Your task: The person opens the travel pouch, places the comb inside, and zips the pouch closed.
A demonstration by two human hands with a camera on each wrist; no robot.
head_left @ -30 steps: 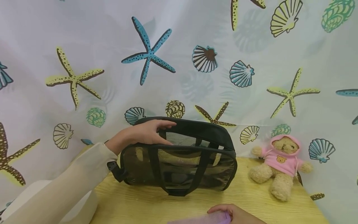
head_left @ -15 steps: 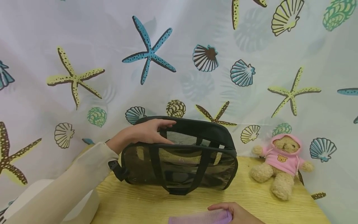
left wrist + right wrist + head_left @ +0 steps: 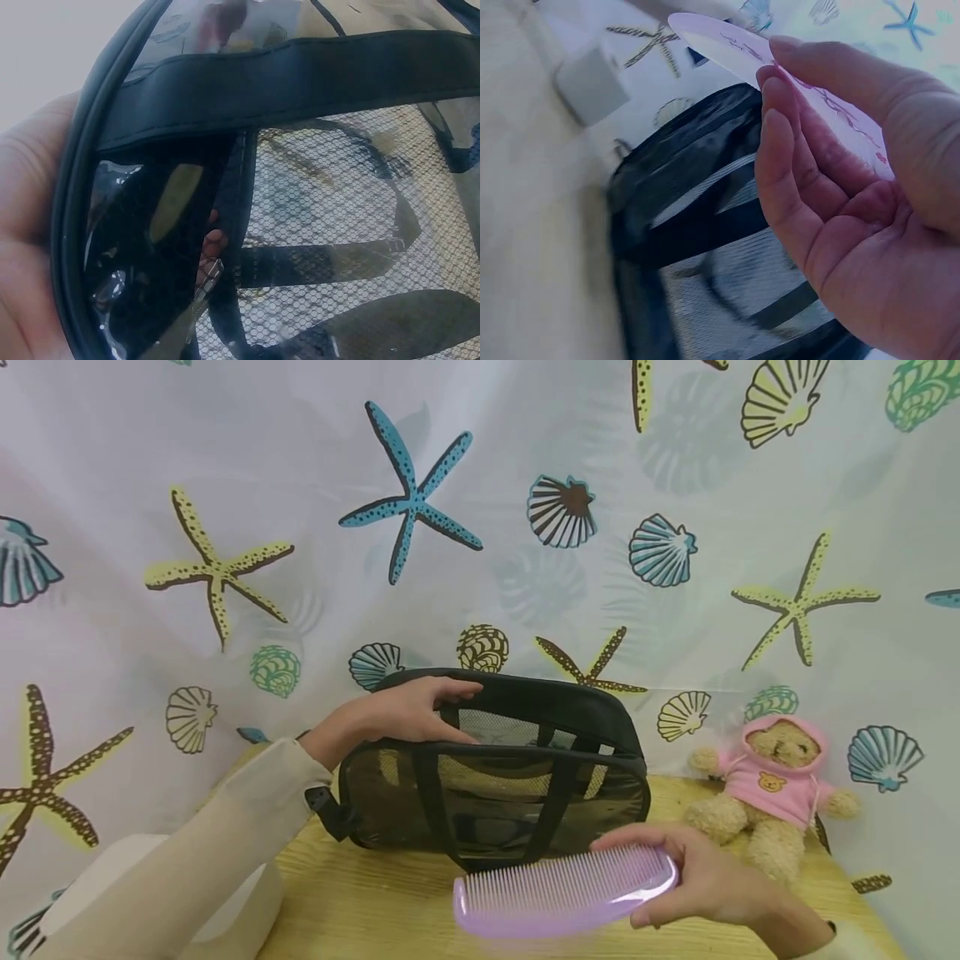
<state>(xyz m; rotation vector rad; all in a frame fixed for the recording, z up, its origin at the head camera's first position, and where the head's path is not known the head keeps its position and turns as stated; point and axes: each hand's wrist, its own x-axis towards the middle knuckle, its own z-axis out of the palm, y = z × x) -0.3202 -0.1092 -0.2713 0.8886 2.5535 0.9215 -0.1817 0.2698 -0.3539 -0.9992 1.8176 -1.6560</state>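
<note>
A black bag with see-through panels, mesh and a strap handle stands on the wooden table, its top unzipped. My left hand reaches over the bag's left end, thumb along the front rim and fingers stretched towards the raised back flap. In the left wrist view that hand shows behind the bag's dark edge, partly hidden. A purple comb, teeth upward, lies level in front of the bag. My right hand grips its right end. The right wrist view shows the comb pinched between thumb and fingers.
A teddy bear in a pink hoodie sits right of the bag. At the lower left, a white container is partly covered by my left sleeve. A curtain with shells and starfish hangs behind the table.
My right hand has raised the comb from the bottom edge up to the bag's front, so it shows whole. The left hand stays at the bag's opening. The view has shifted slightly.
</note>
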